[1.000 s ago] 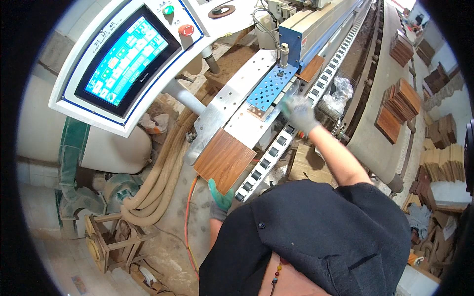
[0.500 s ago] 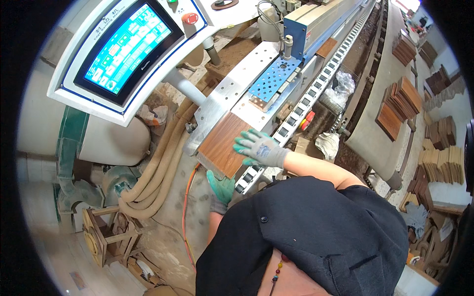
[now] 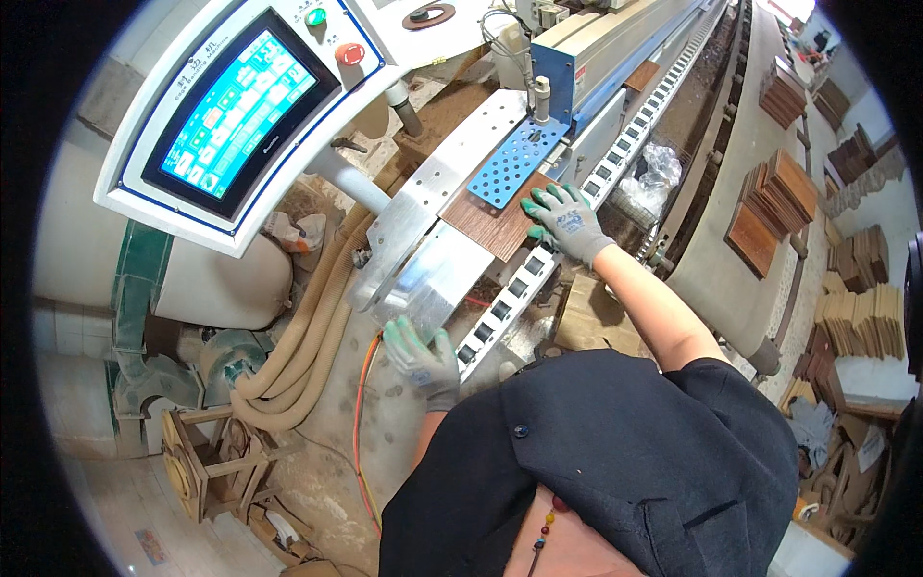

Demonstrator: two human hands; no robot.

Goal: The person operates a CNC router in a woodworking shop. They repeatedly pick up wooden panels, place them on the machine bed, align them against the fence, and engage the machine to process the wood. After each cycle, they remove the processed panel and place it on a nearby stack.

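Note:
A brown wood-grain panel (image 3: 487,228) lies flat on the metal machine bed (image 3: 423,274), its far part under the blue perforated plate (image 3: 512,168). My right hand (image 3: 567,223), in a grey glove with green fingertips, rests with fingers spread at the panel's right edge, beside the roller track (image 3: 517,287). My left hand (image 3: 423,358), gloved the same way, is off the panel, near the bed's close end. Its fingers are stretched out and it holds nothing.
At upper left stands a control console with a lit screen (image 3: 236,120) and a red button (image 3: 350,54). Beige hoses (image 3: 308,346) run below it. On the right, a conveyor belt (image 3: 707,260) carries stacked brown panels (image 3: 777,197). An orange hose (image 3: 363,423) lies on the floor.
The panel has slid forward and right along the bed, partly under the blue plate. My right hand has moved with it. My left hand has come away from the panel.

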